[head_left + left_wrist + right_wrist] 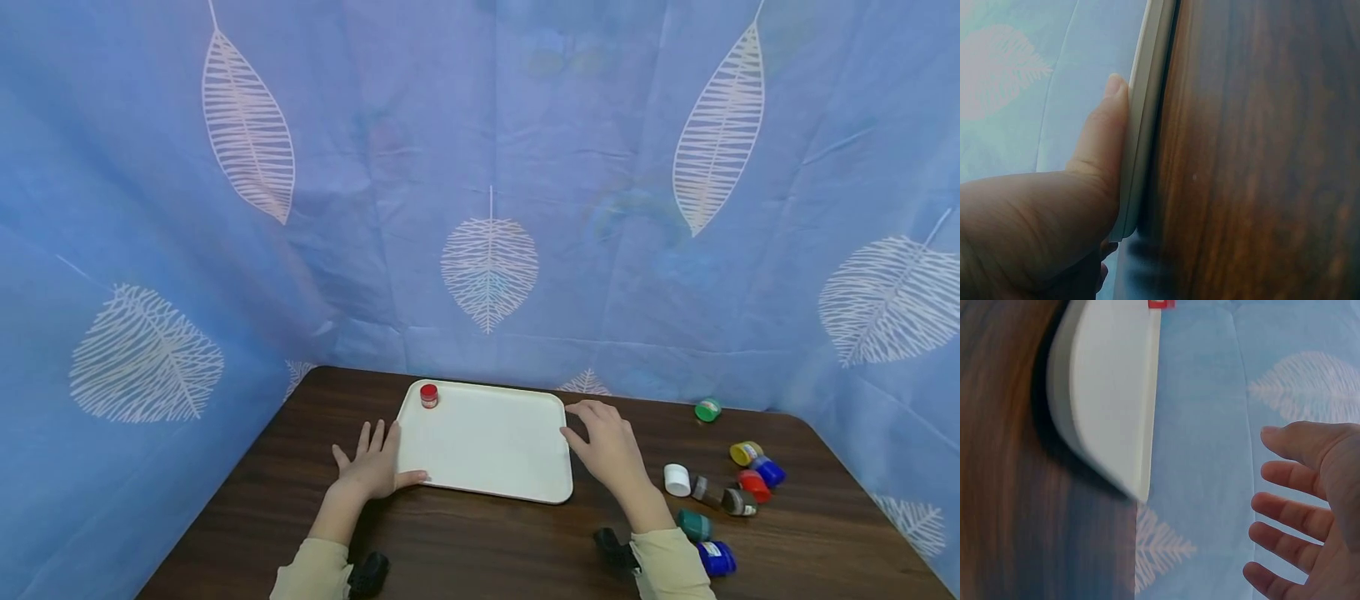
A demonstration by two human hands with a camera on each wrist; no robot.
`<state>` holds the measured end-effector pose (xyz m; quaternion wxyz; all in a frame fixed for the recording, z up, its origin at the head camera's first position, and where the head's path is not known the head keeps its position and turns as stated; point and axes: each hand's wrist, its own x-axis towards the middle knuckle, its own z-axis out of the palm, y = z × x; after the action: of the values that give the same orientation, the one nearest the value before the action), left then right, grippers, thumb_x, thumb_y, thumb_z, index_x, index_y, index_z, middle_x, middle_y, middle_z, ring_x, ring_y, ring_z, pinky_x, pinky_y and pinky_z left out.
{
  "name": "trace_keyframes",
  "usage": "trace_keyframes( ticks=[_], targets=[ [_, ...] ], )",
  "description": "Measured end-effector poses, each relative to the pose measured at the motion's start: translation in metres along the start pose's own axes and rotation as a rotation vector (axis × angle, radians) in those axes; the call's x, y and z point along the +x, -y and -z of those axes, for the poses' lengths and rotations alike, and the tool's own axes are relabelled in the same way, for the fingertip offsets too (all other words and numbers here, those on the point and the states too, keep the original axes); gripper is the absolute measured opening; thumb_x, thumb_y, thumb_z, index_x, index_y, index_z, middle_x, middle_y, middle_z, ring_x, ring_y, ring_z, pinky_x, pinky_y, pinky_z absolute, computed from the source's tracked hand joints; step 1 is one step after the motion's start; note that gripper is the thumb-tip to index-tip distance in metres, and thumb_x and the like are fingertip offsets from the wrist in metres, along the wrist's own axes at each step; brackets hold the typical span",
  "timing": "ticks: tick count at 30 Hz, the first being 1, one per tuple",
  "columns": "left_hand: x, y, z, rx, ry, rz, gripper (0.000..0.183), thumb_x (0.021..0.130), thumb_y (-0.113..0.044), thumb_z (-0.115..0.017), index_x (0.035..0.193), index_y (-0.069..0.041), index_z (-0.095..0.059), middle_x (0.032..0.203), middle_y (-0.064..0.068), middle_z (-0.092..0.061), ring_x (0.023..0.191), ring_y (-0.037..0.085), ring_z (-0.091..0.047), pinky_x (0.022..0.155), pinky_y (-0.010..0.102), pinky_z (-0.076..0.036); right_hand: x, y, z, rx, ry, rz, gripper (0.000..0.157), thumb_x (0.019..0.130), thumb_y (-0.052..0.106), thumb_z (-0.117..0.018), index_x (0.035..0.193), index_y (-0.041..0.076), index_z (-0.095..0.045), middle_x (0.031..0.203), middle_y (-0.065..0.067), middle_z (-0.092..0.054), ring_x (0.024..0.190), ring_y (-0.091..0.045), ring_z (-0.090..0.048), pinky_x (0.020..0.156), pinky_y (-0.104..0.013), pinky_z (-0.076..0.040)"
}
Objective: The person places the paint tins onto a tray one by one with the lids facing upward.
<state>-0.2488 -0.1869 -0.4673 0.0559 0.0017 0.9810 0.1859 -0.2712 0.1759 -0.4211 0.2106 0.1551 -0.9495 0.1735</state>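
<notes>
A white rectangular tray (483, 442) lies on the dark wooden table. One small jar with a red lid (429, 396) stands in its far left corner. At the tray's near left corner is my left hand (370, 469), fingers spread and straight, thumb along the front rim. The left wrist view shows that thumb (1102, 134) against the tray's side (1141, 125). My right hand (609, 443) is by the tray's right edge, fingers loosely bent and holding nothing. In the right wrist view those fingers (1291, 512) appear apart from the tray.
Right of the tray lies a loose group of small jars: white (677, 481), yellow (745, 453), red (754, 486), teal (693, 525), blue (716, 558) and others. A green jar (707, 409) sits farther back. A blue leaf-patterned curtain (375, 250) hangs behind the table (480, 542).
</notes>
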Motion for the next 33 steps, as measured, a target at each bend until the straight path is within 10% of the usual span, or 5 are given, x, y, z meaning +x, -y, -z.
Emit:
trace_keyframes(
  ticks=[27, 33],
  targets=[
    [0.001, 0.001, -0.001, 0.001, 0.007, -0.006, 0.113, 0.076, -0.074, -0.061, 0.157, -0.008, -0.017, 0.162, 0.024, -0.014, 0.15, 0.045, -0.002, 0.103, 0.083, 0.005, -0.03, -0.09, 0.054, -0.029, 0.081, -0.224, 0.047, 0.094, 0.033, -0.063, 0.13, 0.002, -0.058, 0.129, -0.031, -0.056, 0.117, -0.054, -0.049, 0.089, -0.074, -0.038],
    [-0.002, -0.002, 0.002, -0.004, 0.012, -0.011, 0.11, 0.077, -0.072, -0.062, 0.156, -0.008, -0.02, 0.161, 0.025, -0.016, 0.149, 0.047, -0.003, 0.101, 0.084, 0.004, -0.037, -0.111, 0.061, -0.065, 0.141, -0.274, 0.051, 0.093, 0.037, -0.062, 0.126, -0.002, -0.059, 0.116, -0.03, -0.062, 0.099, -0.049, -0.058, 0.074, -0.06, -0.05]
  ],
)
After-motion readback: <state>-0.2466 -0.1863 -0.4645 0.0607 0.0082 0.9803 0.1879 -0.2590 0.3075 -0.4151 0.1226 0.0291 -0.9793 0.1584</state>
